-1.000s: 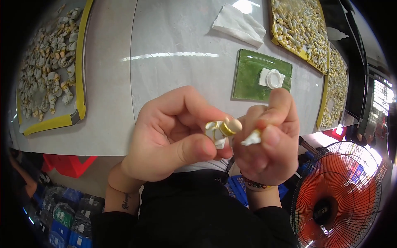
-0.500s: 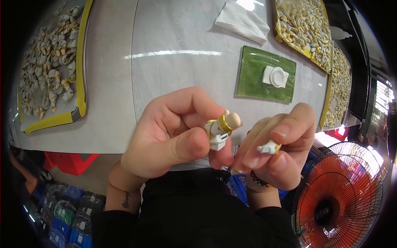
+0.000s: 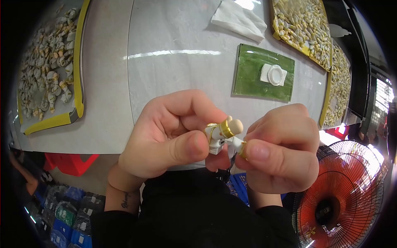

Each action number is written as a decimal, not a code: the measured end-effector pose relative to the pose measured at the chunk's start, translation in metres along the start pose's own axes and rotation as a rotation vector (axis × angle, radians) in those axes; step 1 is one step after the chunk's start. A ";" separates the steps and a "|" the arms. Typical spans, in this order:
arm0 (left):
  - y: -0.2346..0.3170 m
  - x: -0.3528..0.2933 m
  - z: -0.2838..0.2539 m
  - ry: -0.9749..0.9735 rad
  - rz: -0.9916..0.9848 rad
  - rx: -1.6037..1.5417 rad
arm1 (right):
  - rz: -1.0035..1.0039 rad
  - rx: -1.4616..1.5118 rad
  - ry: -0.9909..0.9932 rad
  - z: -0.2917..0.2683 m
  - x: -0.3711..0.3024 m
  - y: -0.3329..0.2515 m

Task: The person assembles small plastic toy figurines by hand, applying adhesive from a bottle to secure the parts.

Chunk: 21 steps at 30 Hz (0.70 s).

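Observation:
Between the thumb and fingers of my left hand [image 3: 165, 136] is a small white figurine body [image 3: 216, 131] with gold trim. A rounded beige knob and a gold band sit at its upper right end. My right hand [image 3: 289, 153] is closed in a pinch on a small white piece with gold trim [image 3: 235, 144], perhaps a limb of the figurine. Its white end meets the side of the body, below the gold band. My right thumb and fingertips cover the piece's other end.
A yellow-edged tray [image 3: 78, 62] of figurine parts lies left. Yellow-edged trays [image 3: 304, 50] of small white-and-gold pieces are at right. Beyond my hands are a green plate [image 3: 252, 62] with a round white dish [image 3: 276, 75] and a white cloth [image 3: 240, 20]. An orange fan [image 3: 331, 194] stands lower right.
My right hand has turned over and brought the small piece left, against the figurine body. My left hand keeps its hold almost in place.

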State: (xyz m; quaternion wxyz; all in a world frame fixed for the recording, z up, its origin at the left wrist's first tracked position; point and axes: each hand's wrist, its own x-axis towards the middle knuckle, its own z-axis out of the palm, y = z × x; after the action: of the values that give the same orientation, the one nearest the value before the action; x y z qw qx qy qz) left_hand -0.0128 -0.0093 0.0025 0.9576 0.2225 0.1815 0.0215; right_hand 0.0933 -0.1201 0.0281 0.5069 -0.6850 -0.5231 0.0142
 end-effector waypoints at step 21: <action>-0.002 0.002 0.003 -0.019 0.047 -0.079 | 0.094 0.178 0.007 0.009 -0.006 0.004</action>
State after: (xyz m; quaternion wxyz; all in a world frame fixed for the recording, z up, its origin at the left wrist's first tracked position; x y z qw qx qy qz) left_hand -0.0098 -0.0116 0.0033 0.9666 0.1889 0.1661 0.0489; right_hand 0.0878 -0.1179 0.0178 0.5663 -0.6612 -0.4853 0.0819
